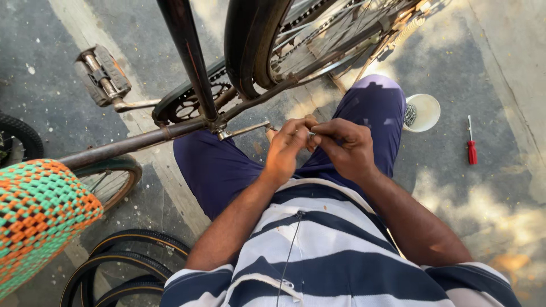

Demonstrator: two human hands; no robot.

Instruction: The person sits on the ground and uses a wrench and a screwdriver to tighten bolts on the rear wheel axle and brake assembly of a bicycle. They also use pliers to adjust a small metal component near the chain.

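Observation:
My left hand (287, 149) and my right hand (347, 146) meet above my lap, fingertips pinched together on a small metal part (311, 135) that is mostly hidden between them. Just beyond the hands stands a dark bicycle frame (187, 62) with its rear wheel (267, 40), chainring (187, 105) and a crank arm (244, 131) whose tip is close to my left hand. A pedal (102, 75) sticks out at the upper left. I sit with blue trousers and a striped shirt.
A white bowl (424, 112) holding small metal pieces sits on the concrete right of my knee. A red-handled screwdriver (471, 143) lies farther right. A woven orange and green basket (37, 213) is at the left, spare tyres (131, 267) lie at the bottom left.

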